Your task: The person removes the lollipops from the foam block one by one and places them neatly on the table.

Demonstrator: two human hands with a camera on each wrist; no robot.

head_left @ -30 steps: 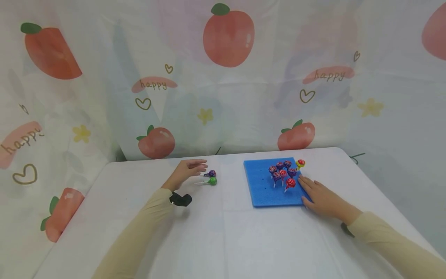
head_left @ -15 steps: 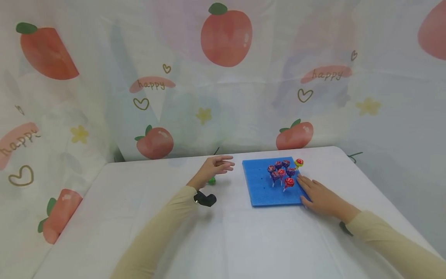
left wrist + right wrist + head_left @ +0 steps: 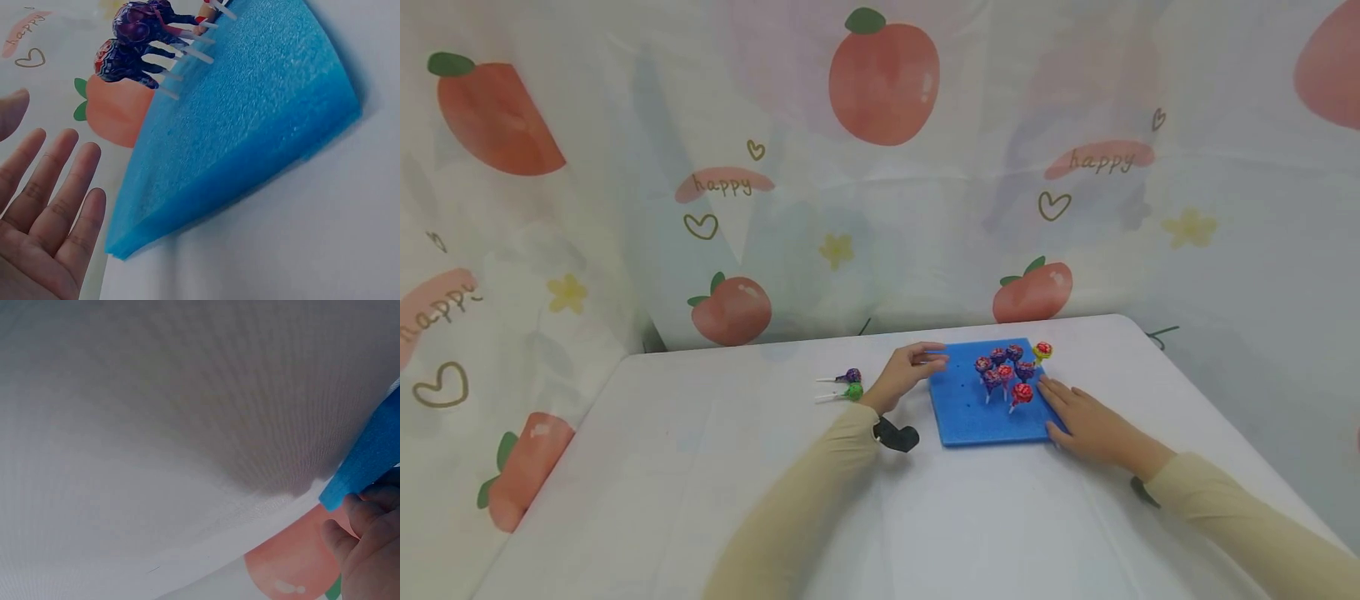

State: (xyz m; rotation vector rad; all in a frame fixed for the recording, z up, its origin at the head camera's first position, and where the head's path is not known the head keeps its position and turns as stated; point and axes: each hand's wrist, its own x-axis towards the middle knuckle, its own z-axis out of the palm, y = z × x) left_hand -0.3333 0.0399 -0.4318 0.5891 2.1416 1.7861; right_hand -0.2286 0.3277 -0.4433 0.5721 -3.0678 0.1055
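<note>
A square blue foam board lies on the table with several wrapped lollipops stuck upright in it by their sticks. My left hand is at the board's far left corner, overlapping it in the head view. In the left wrist view its fingers are spread and hold nothing. My right hand lies flat along the board's right edge, fingers against the foam. A yellow and red lollipop stands at the far right corner. Left of my left wrist lie a purple lollipop and a green lollipop.
A white cloth covers the table. Behind it hangs a curtain printed with peaches, hearts and flowers. Small holes show in the left part of the board. A dark strap is on my left wrist.
My left hand has moved right from beside the two loose lollipops, passing over them, to the board's left edge. The right hand and the board have stayed put.
</note>
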